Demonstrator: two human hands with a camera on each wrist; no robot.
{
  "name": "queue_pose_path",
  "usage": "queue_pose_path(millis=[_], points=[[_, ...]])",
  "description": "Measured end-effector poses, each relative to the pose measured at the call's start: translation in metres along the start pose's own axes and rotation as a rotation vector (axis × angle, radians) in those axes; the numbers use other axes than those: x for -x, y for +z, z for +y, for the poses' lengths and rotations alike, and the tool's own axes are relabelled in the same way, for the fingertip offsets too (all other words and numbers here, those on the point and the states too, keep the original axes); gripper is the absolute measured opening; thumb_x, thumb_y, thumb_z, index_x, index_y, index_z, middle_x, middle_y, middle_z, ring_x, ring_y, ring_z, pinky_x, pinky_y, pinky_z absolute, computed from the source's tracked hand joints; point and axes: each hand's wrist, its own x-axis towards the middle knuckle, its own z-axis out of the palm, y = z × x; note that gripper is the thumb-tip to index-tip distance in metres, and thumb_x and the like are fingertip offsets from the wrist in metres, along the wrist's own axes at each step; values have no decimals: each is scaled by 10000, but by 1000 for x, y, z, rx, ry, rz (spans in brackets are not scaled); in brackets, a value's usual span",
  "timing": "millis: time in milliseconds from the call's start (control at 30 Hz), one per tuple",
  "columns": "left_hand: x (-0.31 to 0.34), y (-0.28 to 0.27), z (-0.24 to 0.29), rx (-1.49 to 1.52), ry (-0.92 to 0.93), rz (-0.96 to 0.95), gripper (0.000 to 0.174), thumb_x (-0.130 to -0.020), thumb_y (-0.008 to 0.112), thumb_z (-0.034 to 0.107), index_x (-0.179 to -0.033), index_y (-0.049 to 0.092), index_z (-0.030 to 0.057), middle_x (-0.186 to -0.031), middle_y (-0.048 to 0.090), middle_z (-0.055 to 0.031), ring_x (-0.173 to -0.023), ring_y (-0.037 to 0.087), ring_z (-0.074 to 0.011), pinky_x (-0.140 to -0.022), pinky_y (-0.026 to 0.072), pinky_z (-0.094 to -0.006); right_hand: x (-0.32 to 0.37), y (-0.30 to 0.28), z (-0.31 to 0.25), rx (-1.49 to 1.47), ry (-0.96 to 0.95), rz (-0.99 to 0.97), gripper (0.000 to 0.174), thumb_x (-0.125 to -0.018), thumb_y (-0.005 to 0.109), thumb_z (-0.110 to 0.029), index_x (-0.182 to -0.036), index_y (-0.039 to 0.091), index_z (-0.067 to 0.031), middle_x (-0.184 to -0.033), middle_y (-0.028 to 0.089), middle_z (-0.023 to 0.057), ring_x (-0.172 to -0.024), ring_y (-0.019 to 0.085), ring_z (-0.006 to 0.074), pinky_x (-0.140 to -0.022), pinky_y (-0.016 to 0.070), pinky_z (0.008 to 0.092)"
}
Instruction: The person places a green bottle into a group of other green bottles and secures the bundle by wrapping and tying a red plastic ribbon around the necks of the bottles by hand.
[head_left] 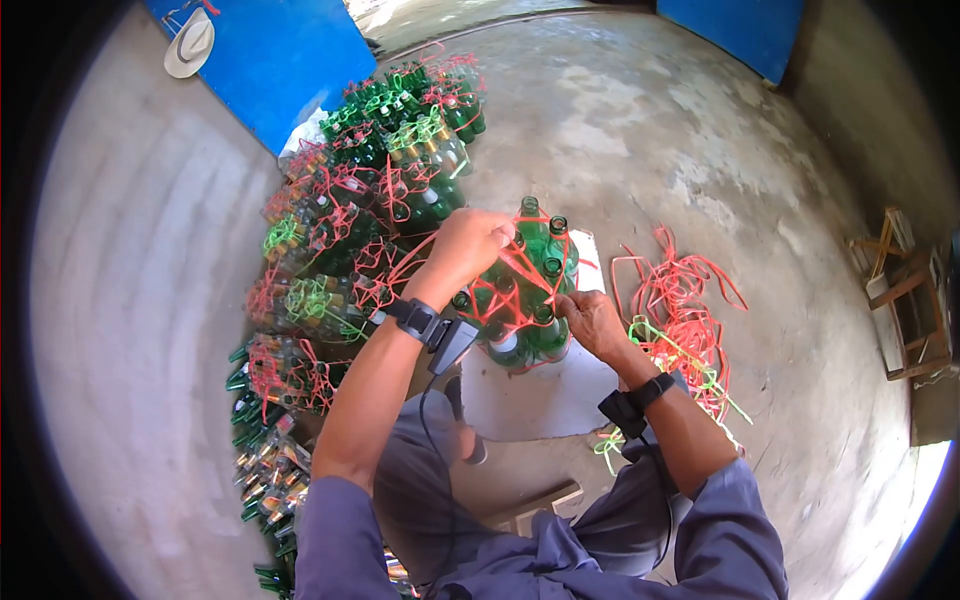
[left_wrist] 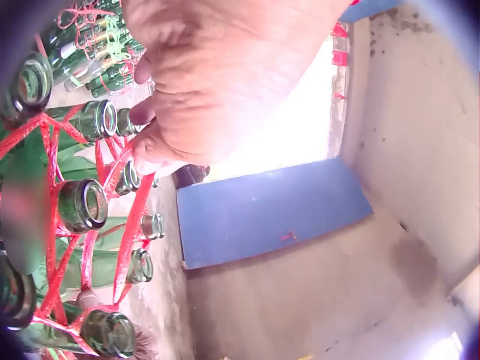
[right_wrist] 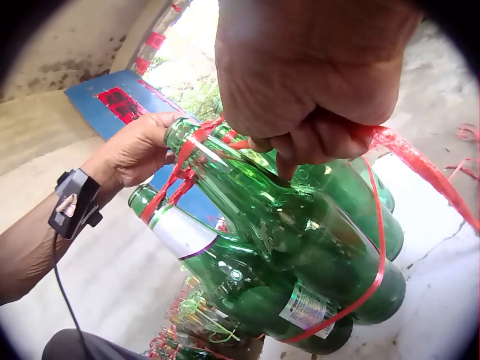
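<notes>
Several green glass bottles (head_left: pixel 553 338) stand grouped before the person, with red plastic strapping (right_wrist: pixel 382 247) woven round their necks and a loop lower round their sides. At the far left of the group, the left hand (head_left: pixel 470 245) pinches a length of red strap (left_wrist: pixel 133 232) between thumb and fingers, and it stretches across the bottle tops. Low at the group's right side, the right hand (head_left: pixel 597 322) has its fingers curled round the strap, close against a bottle neck. A strap end trails from this fist in the right wrist view. One bottle carries a white label (right_wrist: pixel 184 234).
The bottles stand on a white board (head_left: pixel 530 400) between the person's knees. Many strapped bottle bundles (head_left: pixel 330 230) line the floor at left. A tangle of red and green strapping (head_left: pixel 680 310) lies at right, with a wooden stool (head_left: pixel 905 310) farther off by the wall.
</notes>
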Motion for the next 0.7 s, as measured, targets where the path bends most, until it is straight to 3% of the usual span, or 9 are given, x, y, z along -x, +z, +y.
queue_pose_path(millis=[167, 267, 400, 633, 700], points=[[-13, 11, -4, -96, 77, 31, 89, -849, 611, -49, -904, 676, -26, -812, 696, -164, -786, 705, -247, -748, 536, -360, 1, 6, 5, -53, 46, 10, 400, -1001, 562, -314, -891, 699, 44, -741, 633, 287, -688, 636, 434, -685, 508, 472], [-17, 9, -4, -154, 32, -3, 91, -853, 600, -53, -899, 673, -23, -823, 700, -170, -794, 706, -273, -756, 537, -364, 1, 7, 6, -91, 72, 10, 404, -1001, 566, -318, -890, 693, 48, -740, 633, 285, -682, 633, 426, -682, 505, 472], [-24, 3, -16, -45, 61, -21, 97, -859, 608, -41, -908, 686, -11, -845, 702, -180, -805, 711, -299, -753, 538, -375, -1, 10, 8, -73, 72, 11, 430, -1002, 568, -340, -869, 676, 54, -727, 626, 280, -678, 626, 423, -685, 503, 470], [-41, 6, -7, -245, 38, -117, 122, -856, 630, 5, -875, 745, 42, -822, 716, -181, -797, 718, -336, -734, 551, -413, -2, 11, -4, -84, 139, 33, 446, -994, 569, -364, -843, 670, 44, -725, 622, 280, -692, 611, 450, -683, 499, 477], [-44, 10, -6, -312, 59, -117, 135, -849, 632, 8, -858, 757, 57, -814, 719, -176, -788, 712, -347, -731, 555, -424, -2, 13, -3, -39, 126, 55, 447, -999, 568, -350, -817, 675, 44, -668, 621, 241, -616, 612, 359, -653, 496, 448]])
